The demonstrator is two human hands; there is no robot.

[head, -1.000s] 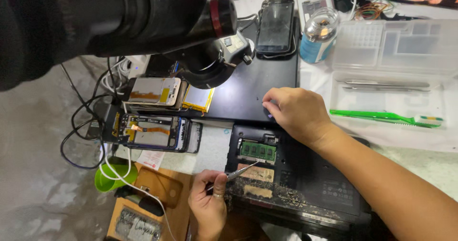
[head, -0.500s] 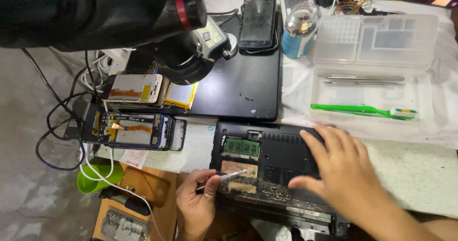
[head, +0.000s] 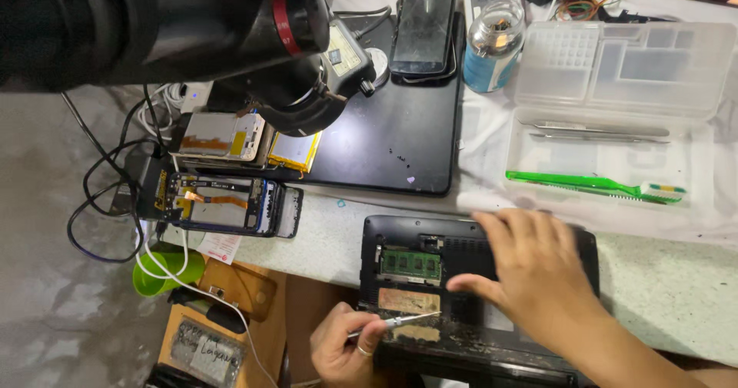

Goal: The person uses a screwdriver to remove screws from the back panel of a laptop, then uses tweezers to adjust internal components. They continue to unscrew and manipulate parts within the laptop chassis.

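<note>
Presently the opened black netbook (head: pixel 430 296) lies bottom-up at the lower centre of the frame, on the speckled stone-look tabletop (head: pixel 661 280) with its near edge over the rim. The right hand (head: pixel 538 280) rests flat on the ribbed plastic underside, fingers spread and closed on nothing; the left hand (head: pixel 342 349), at the bottom edge, pinches a slim metal-shafted screwdriver (head: pixel 396 323) between thumb and fingers, the tip lying over the open bay just below the green memory module (head: pixel 411 263). To do this step well, press down steadily with the flat hand so the casing cannot rock, keep the shaft low and in line with the fastener or seam, and keep the tip off the bare green board. The bay shows a tan label and dusty, scuffed edges; the shell is matte and hard. Toward the upper centre lies a glossy black slab (head: pixel 384 150) with a dark-screened phone (head: pixel 423 27) at its far edge. At left, a stripped phone frame (head: pixel 223 203) exposes copper flex. At right, a clear compartment box (head: pixel 623 65) stands above steel tweezers (head: pixel 592 130) and a translucent green toothbrush (head: pixel 592 184).
</note>
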